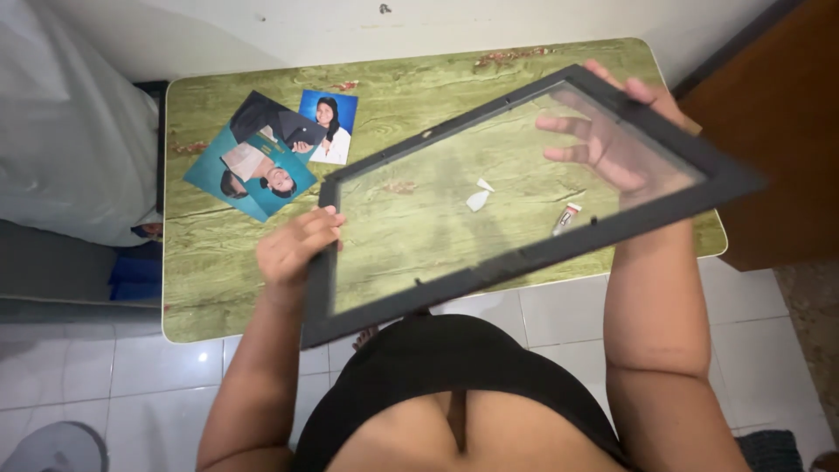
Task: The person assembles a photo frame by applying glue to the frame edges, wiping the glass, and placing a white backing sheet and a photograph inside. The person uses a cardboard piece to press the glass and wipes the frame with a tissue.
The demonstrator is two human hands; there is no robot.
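Above the tabletop (pixel 210 288), between your two hands, you hold a black picture frame (pixel 533 253) with a clear glass pane, tilted so that its right end sits higher and farther from you than its left. It hangs in the air and touches nothing on the green wood-grain surface below. Your left hand (pixel 297 245) grips the frame's left edge, fingers curled over the black border near the lower left corner. Your right hand (pixel 612 131) grasps the far right end: the thumb side rests on the top border, and the spread fingers press the back of the pane, showing through the glass.

Seen through the pane, a small white scrap of paper (pixel 478 197) lies on the tabletop, and near it, toward the right, a small tube (pixel 566 218) with a red end.

To the left of the frame, well apart from your left hand, three printed photographs (pixel 262 157) lie overlapping near the tabletop's far left corner, two with teal backgrounds and one with blue.

Beyond the left side of the tabletop is a grey cloth-covered piece (pixel 61 122). White floor tiles (pixel 157 376) show beneath you.
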